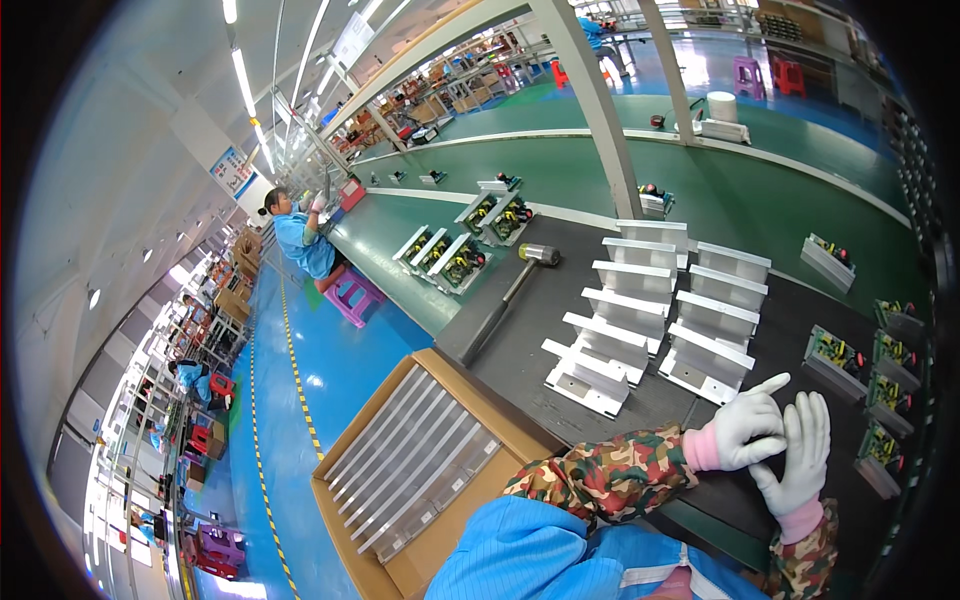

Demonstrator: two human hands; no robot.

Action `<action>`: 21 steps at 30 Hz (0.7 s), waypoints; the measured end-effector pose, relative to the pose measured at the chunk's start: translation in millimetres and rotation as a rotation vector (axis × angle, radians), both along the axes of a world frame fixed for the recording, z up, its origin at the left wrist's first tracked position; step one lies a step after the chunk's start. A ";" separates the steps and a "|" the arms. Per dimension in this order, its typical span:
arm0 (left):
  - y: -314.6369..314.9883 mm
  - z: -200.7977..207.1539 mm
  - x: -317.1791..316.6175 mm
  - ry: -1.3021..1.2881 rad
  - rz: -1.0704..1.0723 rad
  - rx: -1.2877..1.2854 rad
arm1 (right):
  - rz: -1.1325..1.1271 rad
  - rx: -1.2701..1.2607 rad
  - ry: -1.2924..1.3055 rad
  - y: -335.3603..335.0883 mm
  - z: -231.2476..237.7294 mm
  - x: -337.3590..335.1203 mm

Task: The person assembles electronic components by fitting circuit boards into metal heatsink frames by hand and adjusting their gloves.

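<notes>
My left hand (745,430), in a white glove with a pink cuff, reaches in from the left and meets my right hand (803,455) over the dark bench. One left finger points outward, while another digit touches the right glove's side; part of the left hand's grip is hidden there. The right hand, gloved the same way, is upright with its fingers stretched out together and its thumb apart. Neither visibly holds a part. Just beyond them stand two rows of silver metal brackets (707,358). Right of the hands lie circuit boards on metal plates (837,362).
A cardboard box (345,530) with rows of metal pieces stands at my left. A mallet (540,255) lies on the dark mat (590,235). More board assemblies (460,262) sit on the green bench. A grey post (590,110) rises beyond the brackets. A person in blue (303,240) sits farther along.
</notes>
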State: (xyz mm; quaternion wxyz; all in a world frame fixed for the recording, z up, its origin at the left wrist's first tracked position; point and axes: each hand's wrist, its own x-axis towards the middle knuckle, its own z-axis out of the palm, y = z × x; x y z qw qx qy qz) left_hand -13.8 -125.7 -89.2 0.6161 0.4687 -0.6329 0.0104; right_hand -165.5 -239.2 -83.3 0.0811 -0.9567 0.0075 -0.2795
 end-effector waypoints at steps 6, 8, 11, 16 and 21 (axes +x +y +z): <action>2.9 0.2 3.7 -0.016 0.017 -0.008 | 0.026 0.022 -0.015 3.9 8.9 3.4; 3.5 2.1 3.5 -0.009 0.000 0.009 | -0.003 0.039 -0.002 5.6 12.5 3.6; 4.9 5.6 6.6 -0.043 -0.030 0.083 | -0.052 0.055 -0.028 6.3 15.7 5.6; 7.0 9.0 10.0 -0.112 -0.081 0.110 | 0.013 0.025 -0.104 5.6 17.7 7.7; 7.2 13.7 9.8 -0.129 -0.008 0.023 | 0.051 0.024 -0.163 6.6 18.8 9.2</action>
